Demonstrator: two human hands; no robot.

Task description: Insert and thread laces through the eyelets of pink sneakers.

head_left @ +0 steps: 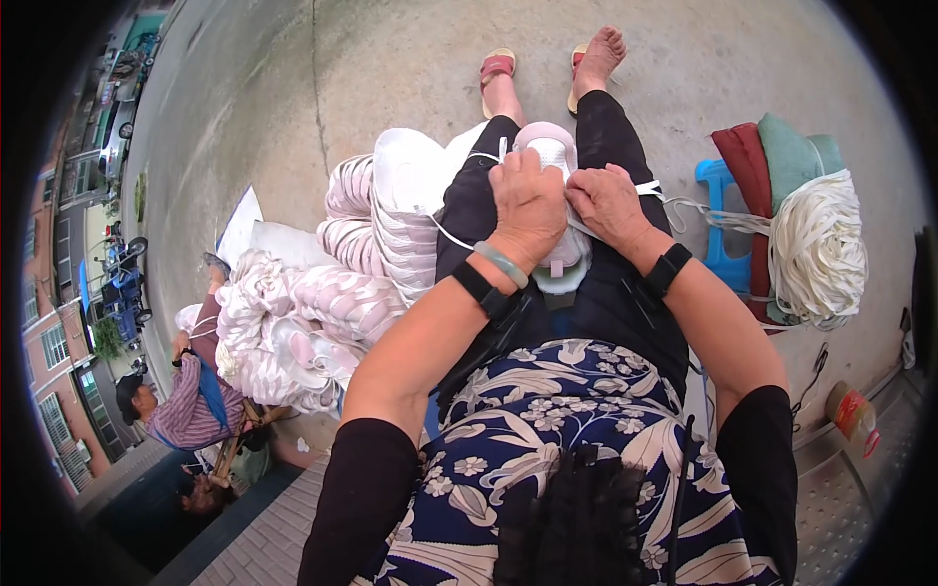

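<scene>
A white and pink shoe point(545, 137) lies lengthwise on my lap between my thighs, its middle covered by my hands. My left hand point(528, 200) is closed over the shoe's left side, its fingers curled on a white shoelace point(451, 234) that trails out to the left. Close beside it, my right hand point(608, 203) pinches lace at the shoe's right side. Another stretch of lace runs from there toward the right. The fingertips of both hands are partly hidden.
At my left are stacked white and pink shoe parts point(405, 215) and a heap of bundled ones point(303, 303). On my right, a blue stool point(721, 220) bears red and green cloths point(801, 156) and a white lace bundle point(821, 249). Other people point(191, 405) sit at far left.
</scene>
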